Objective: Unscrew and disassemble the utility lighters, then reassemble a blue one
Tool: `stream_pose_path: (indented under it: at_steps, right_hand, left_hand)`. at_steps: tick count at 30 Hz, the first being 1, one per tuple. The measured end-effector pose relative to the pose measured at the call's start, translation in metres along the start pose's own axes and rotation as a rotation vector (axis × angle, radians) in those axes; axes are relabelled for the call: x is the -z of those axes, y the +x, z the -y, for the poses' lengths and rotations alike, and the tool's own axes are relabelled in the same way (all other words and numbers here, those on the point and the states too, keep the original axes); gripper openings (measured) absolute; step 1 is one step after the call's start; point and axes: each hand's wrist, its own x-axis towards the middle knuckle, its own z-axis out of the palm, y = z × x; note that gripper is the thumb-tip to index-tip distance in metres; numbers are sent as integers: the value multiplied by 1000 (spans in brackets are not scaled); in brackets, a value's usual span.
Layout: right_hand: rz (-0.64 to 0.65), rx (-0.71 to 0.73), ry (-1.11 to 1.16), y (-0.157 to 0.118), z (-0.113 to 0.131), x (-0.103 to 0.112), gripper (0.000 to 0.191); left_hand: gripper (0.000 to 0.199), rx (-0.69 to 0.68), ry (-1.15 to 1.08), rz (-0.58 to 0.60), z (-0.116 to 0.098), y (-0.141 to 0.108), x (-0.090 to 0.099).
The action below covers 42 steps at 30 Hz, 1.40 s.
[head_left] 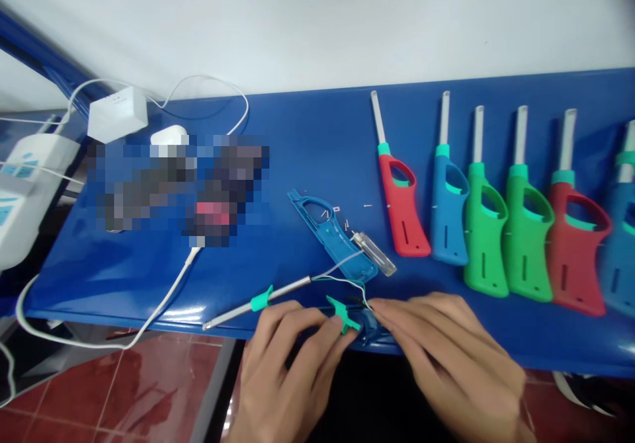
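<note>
My left hand (302,357), at the table's front edge, is closed on a small green trigger (341,314) between thumb and fingers. To its right, my right hand (446,350) pinches a dark igniter piece (354,300) with a thin white wire; its fingertips partly hide it. Between the hands, a blue shell half (373,334) is partly covered. Beyond them lies the other blue shell half (342,244), with a clear fuel tank (377,255) beside it. A metal lighter tube (290,287) with a green collar (261,299) lies left, a thin hose running from it towards the tank.
Assembled lighters stand in a row at right, among them a red one (404,211) and a blue one (449,211). Small screws (347,223) lie near the shell. At left are a white cable (169,297), a white box (118,114) and a power strip (34,192).
</note>
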Motion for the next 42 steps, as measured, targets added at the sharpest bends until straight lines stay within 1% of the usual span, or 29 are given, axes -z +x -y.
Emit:
stream_pose_path:
  at_steps: [2,7,12,16,20,22,26,28,31,34,42]
  right_hand:
    - [-17,13,-30,4,2,-1,37]
    - [-86,-11,-67,11,6,-6,37]
    - [-101,-10,-86,11,6,-8,33]
    - [-106,-18,-80,10,6,-9,32]
    - [-108,-17,-75,10,5,-10,33]
    - [-115,-21,-78,10,6,-10,32]
    - [-126,-22,-73,11,7,-8,31]
    - [-119,-33,-56,11,7,-7,32]
    - [-109,-96,3,9,8,-5,32]
    - [-118,-158,76,8,8,-3,29]
    - [-92,-167,145,9,6,-1,30]
  left_hand:
    - [15,-17,12,-3,0,1,0]
    - [14,-50,-44,92,4,1,-3]
    - [17,-84,-97,74,7,3,-7]
    - [18,-98,-109,112,9,6,-10]
    - [18,-103,-166,124,11,7,-12]
    - [17,-90,-175,107,12,9,-12]
    - [12,-67,-178,5,13,13,-11]
    - [10,-56,-166,-18,13,13,-9]
    - [10,-29,-102,-4,14,10,-10]
    - [15,-10,-35,10,15,5,-14]
    - [22,-18,-11,-15,15,3,-18]
